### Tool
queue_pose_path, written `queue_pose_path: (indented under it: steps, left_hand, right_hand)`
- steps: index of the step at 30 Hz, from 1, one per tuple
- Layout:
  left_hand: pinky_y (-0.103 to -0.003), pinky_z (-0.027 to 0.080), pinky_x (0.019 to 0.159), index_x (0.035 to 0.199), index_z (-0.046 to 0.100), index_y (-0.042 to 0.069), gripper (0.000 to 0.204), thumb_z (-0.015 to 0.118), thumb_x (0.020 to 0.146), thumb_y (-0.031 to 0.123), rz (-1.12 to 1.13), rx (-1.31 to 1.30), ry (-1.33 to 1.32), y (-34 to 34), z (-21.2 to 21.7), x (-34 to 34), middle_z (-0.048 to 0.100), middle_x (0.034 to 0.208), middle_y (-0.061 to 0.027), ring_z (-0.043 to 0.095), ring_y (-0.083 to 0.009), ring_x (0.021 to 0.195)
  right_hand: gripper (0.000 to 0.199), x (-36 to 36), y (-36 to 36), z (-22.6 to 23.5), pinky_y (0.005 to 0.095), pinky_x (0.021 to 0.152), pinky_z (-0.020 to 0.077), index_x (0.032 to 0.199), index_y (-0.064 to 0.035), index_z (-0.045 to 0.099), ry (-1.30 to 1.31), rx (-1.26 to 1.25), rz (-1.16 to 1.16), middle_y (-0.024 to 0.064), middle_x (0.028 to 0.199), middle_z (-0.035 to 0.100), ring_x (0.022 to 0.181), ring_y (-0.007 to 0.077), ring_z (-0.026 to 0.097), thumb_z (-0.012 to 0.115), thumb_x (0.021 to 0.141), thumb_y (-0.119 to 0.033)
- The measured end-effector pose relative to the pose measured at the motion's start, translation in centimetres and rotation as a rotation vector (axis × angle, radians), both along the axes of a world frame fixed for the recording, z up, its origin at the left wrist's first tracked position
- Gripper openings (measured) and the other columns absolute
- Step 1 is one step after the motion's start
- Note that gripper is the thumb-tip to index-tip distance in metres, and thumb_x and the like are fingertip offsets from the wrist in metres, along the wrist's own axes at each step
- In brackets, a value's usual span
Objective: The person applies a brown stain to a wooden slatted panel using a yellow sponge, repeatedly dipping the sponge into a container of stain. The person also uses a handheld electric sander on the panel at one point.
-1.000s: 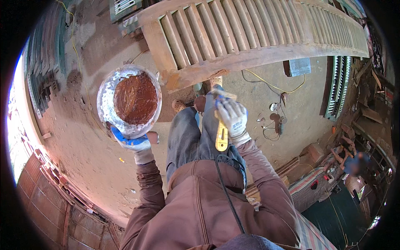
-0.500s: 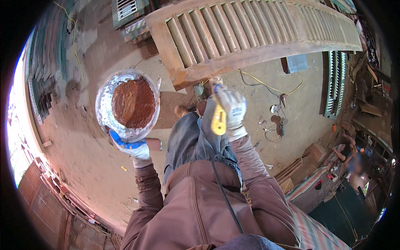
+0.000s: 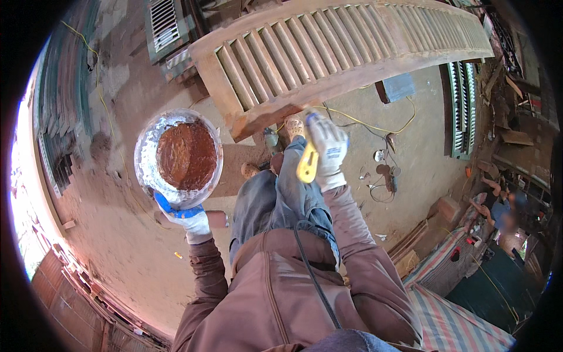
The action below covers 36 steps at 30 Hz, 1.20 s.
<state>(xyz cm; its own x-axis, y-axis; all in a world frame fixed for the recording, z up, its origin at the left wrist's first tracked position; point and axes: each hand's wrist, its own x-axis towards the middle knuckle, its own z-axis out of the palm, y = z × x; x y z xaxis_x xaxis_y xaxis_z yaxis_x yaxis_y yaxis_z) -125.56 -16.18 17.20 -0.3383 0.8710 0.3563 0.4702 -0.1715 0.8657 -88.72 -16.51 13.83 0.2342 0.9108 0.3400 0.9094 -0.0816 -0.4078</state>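
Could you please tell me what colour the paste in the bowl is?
The paste is reddish-brown, shown best in the head view.

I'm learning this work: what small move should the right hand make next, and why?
Perhaps work the yellow-handled tool along the slatted panel: the right hand grips it, apparently near that panel's closest edge, while the left hand holds the bowl of reddish-brown paste aside.
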Motion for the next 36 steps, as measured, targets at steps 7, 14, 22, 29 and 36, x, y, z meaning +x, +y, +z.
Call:
queue_pose_path:
  steps: [7,14,22,29,36]
  left_hand:
    - [-0.058,0.032,0.115,0.150,0.036,0.006,0.072,0.048,0.099,0.055,-0.037,0.003,-0.020,0.2,1.7,2.3,0.031,0.156,-0.0167,0.032,-0.0366,0.144]
    - [-0.057,0.027,0.117,0.152,0.034,0.009,0.069,0.051,0.098,0.048,-0.159,0.001,-0.184,-0.5,4.6,2.2,0.028,0.159,-0.0134,0.030,-0.0354,0.145]
    - [-0.057,0.027,0.117,0.153,0.033,0.006,0.075,0.051,0.097,0.053,-0.134,0.019,-0.127,-0.4,8.8,7.6,0.028,0.159,-0.0163,0.029,-0.0359,0.145]
    - [-0.053,0.030,0.117,0.149,0.041,0.007,0.060,0.051,0.100,0.039,-0.011,0.051,-0.421,-0.3,10.4,9.9,0.036,0.156,-0.0135,0.036,-0.0331,0.142]
    - [-0.051,0.032,0.117,0.149,0.042,0.006,0.060,0.052,0.099,0.039,0.084,0.022,-0.524,0.3,12.4,13.2,0.039,0.154,-0.0124,0.037,-0.0311,0.142]
  right_hand:
    - [0.040,-1.6,-2.5,-2.0,0.0427,0.091,0.0464,0.121,-0.0163,0.066,-0.140,-0.148,0.084,0.0042,0.131,0.064,0.117,0.0226,0.061,0.063,0.082,-0.024]
    - [0.040,1.4,-1.9,3.5,0.0436,0.094,0.0439,0.126,-0.0147,0.061,0.001,-0.092,-0.103,0.0075,0.132,0.062,0.116,0.0247,0.058,0.062,0.086,-0.023]
    - [0.045,-2.3,-4.1,8.8,0.0428,0.092,0.0496,0.126,-0.0115,0.060,0.314,-0.347,0.293,0.0099,0.124,0.065,0.110,0.0302,0.063,0.064,0.083,-0.020]
    - [0.044,13.0,-4.7,10.2,0.0420,0.094,0.0506,0.127,-0.0105,0.062,0.114,0.068,-0.115,0.0094,0.122,0.068,0.108,0.0284,0.065,0.062,0.083,-0.014]
    - [0.043,21.4,-2.6,7.9,0.0397,0.092,0.0481,0.130,-0.0108,0.060,-0.342,-0.057,-0.115,0.0054,0.126,0.065,0.114,0.0232,0.062,0.060,0.089,-0.024]
